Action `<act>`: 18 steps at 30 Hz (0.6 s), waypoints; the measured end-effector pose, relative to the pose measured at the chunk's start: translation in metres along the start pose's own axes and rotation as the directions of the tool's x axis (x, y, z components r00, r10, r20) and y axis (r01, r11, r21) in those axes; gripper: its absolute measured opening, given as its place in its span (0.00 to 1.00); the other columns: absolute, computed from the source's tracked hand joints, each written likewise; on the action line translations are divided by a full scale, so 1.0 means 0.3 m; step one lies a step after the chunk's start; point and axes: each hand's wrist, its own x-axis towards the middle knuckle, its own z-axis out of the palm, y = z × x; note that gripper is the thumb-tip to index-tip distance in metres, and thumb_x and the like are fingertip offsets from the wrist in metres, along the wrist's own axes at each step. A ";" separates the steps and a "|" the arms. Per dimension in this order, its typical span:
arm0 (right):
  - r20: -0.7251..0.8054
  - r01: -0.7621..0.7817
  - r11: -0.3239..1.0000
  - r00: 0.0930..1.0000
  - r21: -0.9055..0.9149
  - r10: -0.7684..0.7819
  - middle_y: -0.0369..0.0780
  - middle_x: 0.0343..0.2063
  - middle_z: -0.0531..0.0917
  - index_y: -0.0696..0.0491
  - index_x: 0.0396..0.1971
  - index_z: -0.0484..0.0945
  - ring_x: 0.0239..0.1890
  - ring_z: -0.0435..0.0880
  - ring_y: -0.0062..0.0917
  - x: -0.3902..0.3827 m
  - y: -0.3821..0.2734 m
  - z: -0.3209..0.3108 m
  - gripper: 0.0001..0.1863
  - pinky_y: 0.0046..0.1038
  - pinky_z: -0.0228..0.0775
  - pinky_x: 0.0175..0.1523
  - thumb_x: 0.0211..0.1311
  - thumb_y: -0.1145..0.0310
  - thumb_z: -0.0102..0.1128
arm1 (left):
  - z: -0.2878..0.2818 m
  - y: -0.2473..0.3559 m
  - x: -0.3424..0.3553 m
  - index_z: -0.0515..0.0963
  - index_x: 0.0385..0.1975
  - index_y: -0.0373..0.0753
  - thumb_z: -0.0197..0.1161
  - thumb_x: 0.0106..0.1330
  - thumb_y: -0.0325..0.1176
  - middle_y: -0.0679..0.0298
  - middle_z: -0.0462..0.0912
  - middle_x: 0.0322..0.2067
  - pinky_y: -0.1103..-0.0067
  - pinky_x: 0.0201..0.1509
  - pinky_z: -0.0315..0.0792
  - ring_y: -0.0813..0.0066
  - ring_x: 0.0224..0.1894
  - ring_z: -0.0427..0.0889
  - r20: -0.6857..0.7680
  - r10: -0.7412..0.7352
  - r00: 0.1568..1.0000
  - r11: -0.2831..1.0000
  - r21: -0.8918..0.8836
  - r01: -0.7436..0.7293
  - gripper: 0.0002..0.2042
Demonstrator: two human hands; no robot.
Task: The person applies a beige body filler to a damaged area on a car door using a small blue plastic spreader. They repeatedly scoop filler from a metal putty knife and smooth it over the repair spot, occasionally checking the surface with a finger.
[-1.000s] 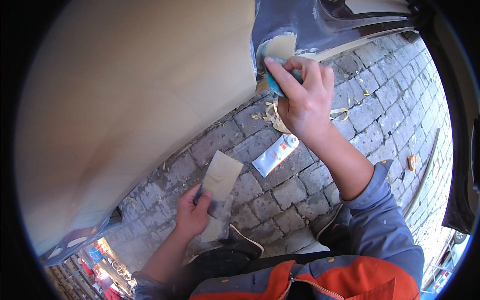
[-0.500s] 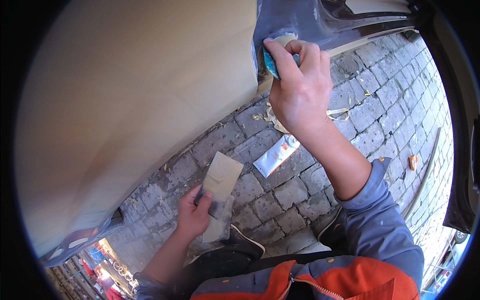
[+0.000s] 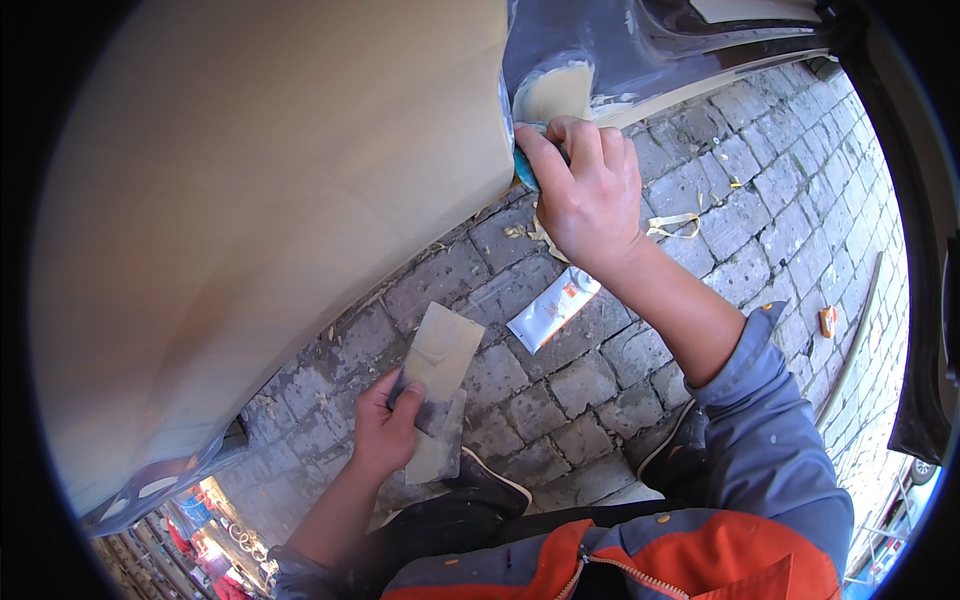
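Note:
My right hand point(image 3: 595, 195) pinches a teal putty spreader point(image 3: 524, 171) at the lower edge of a dark grey car body panel point(image 3: 620, 50). Just above the fingers, a smooth patch of pale yellow putty point(image 3: 556, 92) covers part of that panel. Lower down, my left hand point(image 3: 387, 430) grips two flat putty plates, its thumb pressed on top. Beige putty is smeared over the upper plate point(image 3: 448, 345); the lower plate point(image 3: 437, 457) sticks out beneath it at an angle. Part of the spreader is hidden behind my right fingers.
A large beige panel point(image 3: 270, 150) fills the left side. On the stone paving point(image 3: 585, 390) lie a white and orange tube point(image 3: 553, 310), crumpled tape strips point(image 3: 675, 224) and a small orange object point(image 3: 828, 321). My shoes point(image 3: 490, 480) stand below.
My right hand has moved down and slightly left with the spreader, uncovering more of the putty patch, which now looks wider and smoother. My left hand stays about where it was.

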 end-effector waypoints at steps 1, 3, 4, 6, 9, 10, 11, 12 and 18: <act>0.005 0.003 1.000 1.000 0.002 -0.003 0.33 0.40 0.78 0.47 0.51 0.84 0.39 0.75 0.30 -0.007 0.002 0.003 0.23 0.33 0.65 0.39 0.52 0.69 0.61 | -0.003 -0.001 0.000 0.82 0.50 0.31 0.56 0.77 0.26 0.67 0.87 0.41 0.81 0.48 0.75 0.85 0.43 0.79 0.006 0.006 1.000 1.000 0.012 -0.006 0.10; 0.013 0.011 1.000 1.000 0.006 -0.011 0.33 0.41 0.78 0.47 0.51 0.84 0.39 0.75 0.29 -0.015 0.007 0.009 0.23 0.33 0.65 0.39 0.52 0.68 0.61 | -0.008 0.000 0.000 0.82 0.50 0.31 0.56 0.77 0.26 0.67 0.87 0.41 0.81 0.48 0.75 0.85 0.43 0.79 0.017 0.018 1.000 0.999 0.035 -0.019 0.10; 0.022 0.013 1.000 1.000 0.008 -0.013 0.33 0.41 0.78 0.47 0.51 0.84 0.39 0.75 0.29 -0.020 0.007 0.010 0.23 0.33 0.65 0.40 0.52 0.68 0.61 | -0.007 0.001 -0.001 0.82 0.50 0.31 0.56 0.77 0.26 0.67 0.87 0.41 0.81 0.48 0.75 0.85 0.43 0.79 0.012 0.009 1.000 1.000 0.018 -0.009 0.10; 0.038 0.018 1.000 0.999 0.012 -0.018 0.33 0.41 0.78 0.47 0.51 0.84 0.39 0.75 0.29 -0.027 0.009 0.014 0.23 0.34 0.65 0.40 0.52 0.68 0.61 | -0.003 0.004 -0.001 0.82 0.51 0.31 0.57 0.77 0.27 0.67 0.87 0.41 0.81 0.48 0.75 0.85 0.43 0.79 0.003 -0.009 1.000 1.000 -0.017 0.009 0.10; 0.041 0.027 0.999 0.999 0.026 -0.028 0.33 0.41 0.78 0.46 0.51 0.84 0.39 0.75 0.29 -0.043 0.018 0.024 0.22 0.34 0.65 0.41 0.52 0.68 0.62 | -0.005 0.001 0.001 0.82 0.51 0.31 0.57 0.77 0.27 0.67 0.87 0.41 0.81 0.48 0.75 0.85 0.43 0.80 0.005 0.008 1.000 1.000 -0.004 -0.008 0.10; 0.050 0.024 0.999 0.998 0.027 -0.025 0.33 0.41 0.78 0.46 0.51 0.84 0.40 0.75 0.29 -0.049 0.018 0.027 0.22 0.34 0.65 0.41 0.52 0.68 0.62 | -0.005 0.002 0.001 0.82 0.51 0.31 0.57 0.77 0.27 0.67 0.87 0.41 0.81 0.48 0.75 0.85 0.43 0.80 0.003 0.004 1.000 1.000 0.001 -0.004 0.10; 0.059 0.021 0.999 0.998 0.029 -0.022 0.33 0.41 0.78 0.46 0.51 0.84 0.40 0.75 0.29 -0.056 0.018 0.029 0.22 0.34 0.65 0.41 0.52 0.68 0.62 | -0.004 0.004 0.001 0.82 0.51 0.31 0.57 0.77 0.27 0.67 0.87 0.42 0.81 0.48 0.75 0.85 0.43 0.80 0.003 0.001 1.000 1.000 0.005 -0.001 0.10; 0.069 0.017 0.999 0.997 0.032 -0.019 0.33 0.41 0.78 0.46 0.51 0.84 0.40 0.75 0.29 -0.060 0.016 0.030 0.22 0.33 0.64 0.41 0.53 0.68 0.62 | -0.004 0.004 0.002 0.82 0.51 0.31 0.57 0.77 0.27 0.67 0.87 0.42 0.81 0.48 0.75 0.85 0.43 0.80 0.002 -0.004 1.000 1.000 0.010 0.004 0.10; 0.125 -0.080 0.979 0.991 0.188 0.057 0.35 0.41 0.78 0.48 0.48 0.85 0.41 0.77 0.32 -0.054 0.009 0.015 0.20 0.36 0.70 0.43 0.52 0.73 0.63 | -0.001 0.004 0.009 0.82 0.51 0.31 0.57 0.78 0.27 0.66 0.87 0.43 0.81 0.49 0.75 0.84 0.44 0.80 0.008 -0.006 1.000 1.000 -0.012 0.006 0.10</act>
